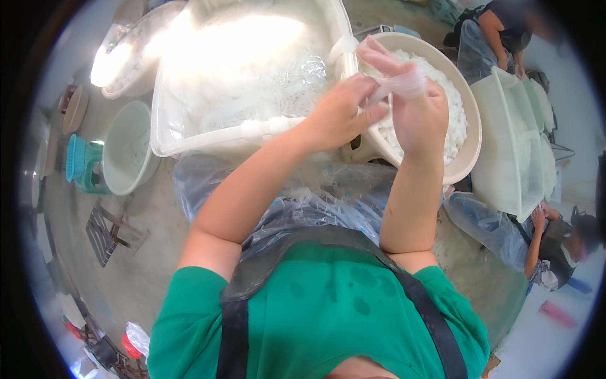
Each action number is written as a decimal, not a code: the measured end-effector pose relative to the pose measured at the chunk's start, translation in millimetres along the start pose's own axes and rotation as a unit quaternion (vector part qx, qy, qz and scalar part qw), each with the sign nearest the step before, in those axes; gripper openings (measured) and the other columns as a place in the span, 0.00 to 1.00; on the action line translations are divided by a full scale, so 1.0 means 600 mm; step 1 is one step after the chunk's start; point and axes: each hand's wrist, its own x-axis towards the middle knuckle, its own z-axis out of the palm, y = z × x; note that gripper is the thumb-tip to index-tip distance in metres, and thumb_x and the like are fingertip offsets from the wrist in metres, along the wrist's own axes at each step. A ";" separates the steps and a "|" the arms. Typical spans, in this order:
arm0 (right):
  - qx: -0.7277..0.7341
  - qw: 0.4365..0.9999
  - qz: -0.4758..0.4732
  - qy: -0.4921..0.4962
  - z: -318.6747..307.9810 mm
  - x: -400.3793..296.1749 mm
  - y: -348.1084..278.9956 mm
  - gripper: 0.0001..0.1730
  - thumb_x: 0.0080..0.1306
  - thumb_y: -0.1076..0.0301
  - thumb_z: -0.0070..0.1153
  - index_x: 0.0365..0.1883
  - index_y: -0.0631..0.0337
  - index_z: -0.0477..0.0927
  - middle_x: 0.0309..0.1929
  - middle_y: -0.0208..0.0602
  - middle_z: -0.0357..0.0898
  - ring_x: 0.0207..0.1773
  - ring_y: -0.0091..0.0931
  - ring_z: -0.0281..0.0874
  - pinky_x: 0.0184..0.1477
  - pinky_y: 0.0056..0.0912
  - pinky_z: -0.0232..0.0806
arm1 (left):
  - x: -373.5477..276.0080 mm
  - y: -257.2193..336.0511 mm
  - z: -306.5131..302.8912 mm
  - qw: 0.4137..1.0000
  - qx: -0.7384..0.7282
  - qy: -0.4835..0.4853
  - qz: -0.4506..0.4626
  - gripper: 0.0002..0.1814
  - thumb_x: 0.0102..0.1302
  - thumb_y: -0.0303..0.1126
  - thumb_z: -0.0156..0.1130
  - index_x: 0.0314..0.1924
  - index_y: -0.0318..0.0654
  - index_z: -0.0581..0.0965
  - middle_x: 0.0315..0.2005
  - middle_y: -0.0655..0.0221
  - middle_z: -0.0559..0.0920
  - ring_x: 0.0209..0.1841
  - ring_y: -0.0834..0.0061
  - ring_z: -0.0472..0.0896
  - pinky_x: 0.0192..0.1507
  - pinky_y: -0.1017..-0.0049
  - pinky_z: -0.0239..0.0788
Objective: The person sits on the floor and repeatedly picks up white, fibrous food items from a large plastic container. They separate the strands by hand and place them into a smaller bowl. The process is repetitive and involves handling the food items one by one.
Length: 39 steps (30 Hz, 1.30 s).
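A bundle of whitish translucent strands [400,86] is looped around the fingers of my right hand [420,118]. Those fingers stretch forward and are partly covered by the bundle. My left hand [343,111] pinches the near end of the bundle, just beside the right palm. Both hands are over a cream basin [473,137] heaped with soft white strands [455,118]. To the left stands a large white plastic tub [199,146] of liquid, with clear strands [284,94] in it. Glare hides much of its far part.
A pale green basin [127,156] and a turquoise basket [75,158] stand at left, near a slatted folding stool [102,232]. On the right, two people [502,28] [551,251] sit at another white tub [506,142]. A clear plastic apron [312,203] covers my lap.
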 end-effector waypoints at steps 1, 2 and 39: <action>0.119 0.993 0.010 0.019 0.000 0.006 0.002 0.16 0.67 0.66 0.46 0.38 0.70 0.81 0.44 0.48 0.79 0.57 0.38 0.70 0.57 0.36 0.63 | 0.002 0.003 -0.002 0.978 -0.166 -0.021 -0.125 0.20 0.66 0.46 0.50 0.25 0.37 0.74 0.20 0.66 0.71 0.25 0.71 0.70 0.32 0.72 0.62; 0.181 0.980 0.040 0.067 -0.007 0.007 0.002 0.18 0.68 0.64 0.46 0.38 0.73 0.80 0.41 0.48 0.80 0.53 0.36 0.73 0.51 0.36 0.66 | 0.004 0.006 -0.007 0.912 -0.325 -0.042 -0.245 0.20 0.66 0.46 0.50 0.24 0.38 0.73 0.19 0.66 0.70 0.24 0.71 0.69 0.31 0.73 0.61; -0.171 0.985 0.032 -0.017 0.017 -0.011 0.049 0.15 0.64 0.64 0.51 0.41 0.66 0.81 0.45 0.40 0.79 0.55 0.34 0.71 0.53 0.33 0.64 | 0.134 0.044 -0.073 0.881 -0.373 0.215 -0.195 0.13 0.63 0.36 0.47 0.22 0.40 0.68 0.16 0.76 0.67 0.19 0.79 0.65 0.23 0.76 0.59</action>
